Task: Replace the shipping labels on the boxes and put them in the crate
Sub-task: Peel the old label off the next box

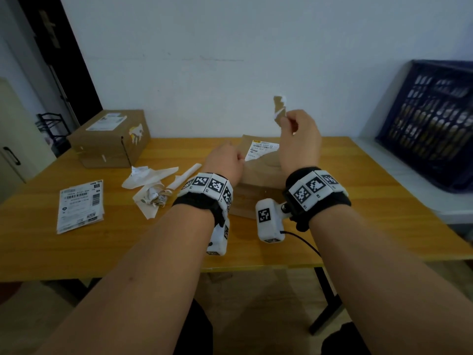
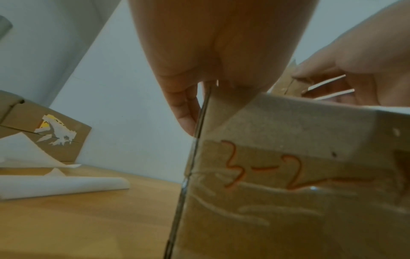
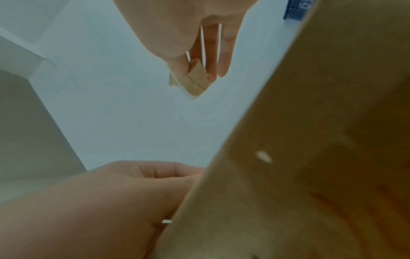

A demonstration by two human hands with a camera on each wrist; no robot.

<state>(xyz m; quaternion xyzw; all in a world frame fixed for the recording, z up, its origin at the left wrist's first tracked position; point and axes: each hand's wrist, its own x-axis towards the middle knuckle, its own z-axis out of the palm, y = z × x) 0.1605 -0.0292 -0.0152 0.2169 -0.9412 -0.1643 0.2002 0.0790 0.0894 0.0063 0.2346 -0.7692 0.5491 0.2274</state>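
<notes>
A brown cardboard box (image 1: 258,185) stands in the middle of the table, marked "3-2" in orange on its near side (image 2: 266,173). A half-torn white shipping label (image 1: 259,149) is still stuck to its top. My left hand (image 1: 234,160) grips the box's top left edge, with a finger (image 2: 188,115) down its side. My right hand (image 1: 288,121) is raised above the box and pinches a torn strip of label (image 1: 279,108) between thumb and fingers (image 3: 195,70). A second, larger box (image 1: 110,137) with a label sits at the back left.
A stack of fresh labels (image 1: 80,204) lies at the front left of the wooden table (image 1: 371,213). Crumpled label scraps and backing paper (image 1: 151,185) lie left of my left hand. A dark blue crate (image 1: 432,124) leans tilted at the right, beyond the table's edge.
</notes>
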